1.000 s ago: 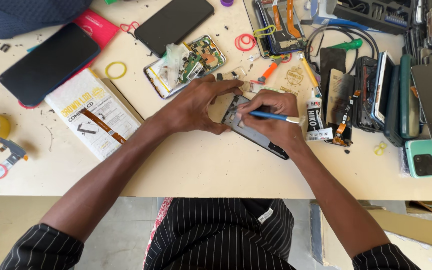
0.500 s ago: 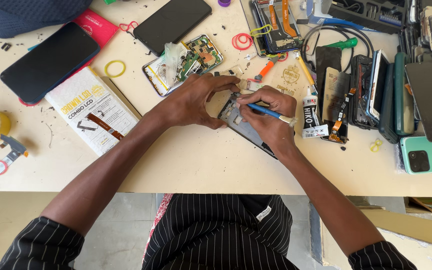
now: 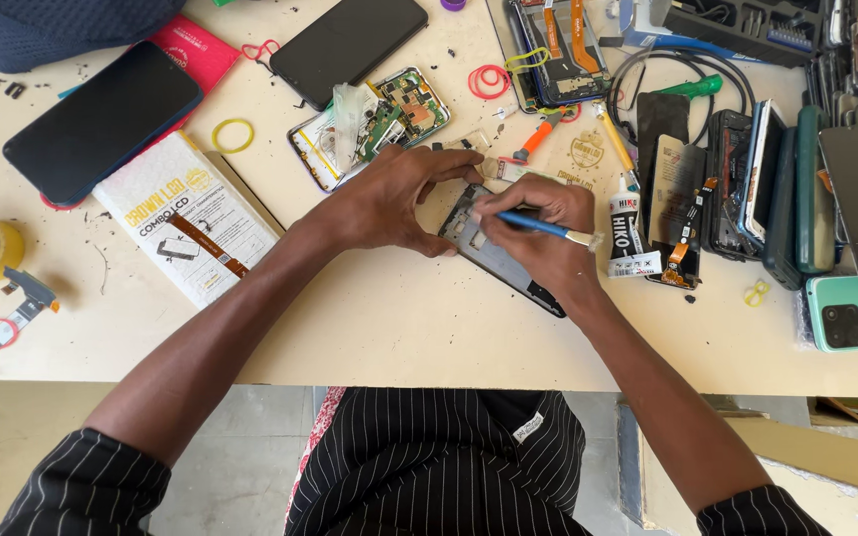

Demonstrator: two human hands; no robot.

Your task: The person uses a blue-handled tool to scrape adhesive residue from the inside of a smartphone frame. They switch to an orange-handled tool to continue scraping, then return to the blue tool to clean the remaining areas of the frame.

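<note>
At the middle of the cream workbench a dark phone frame lies flat and slightly askew, its near-right end pointing toward the table edge. The left hand is spread over the frame's far-left end, fingers curled down and pressing on it, apparently to keep it from sliding. The right hand is closed in a pen-like grip on a thin blue tool, its working end aimed down into the frame beneath the left fingertips while its pale tail sticks out to the right; what the tip touches is hidden by the fingers. Just right of the hands stands a small white glue tube, near enough to reach without shifting. Far of the left hand lies an opened phone with its green circuit board exposed, and to the left a white parts box with an orange flex cable laid on it. At the far right corner a dark tray holds screwdriver bits, and beside it phones stand packed on edge.
</note>
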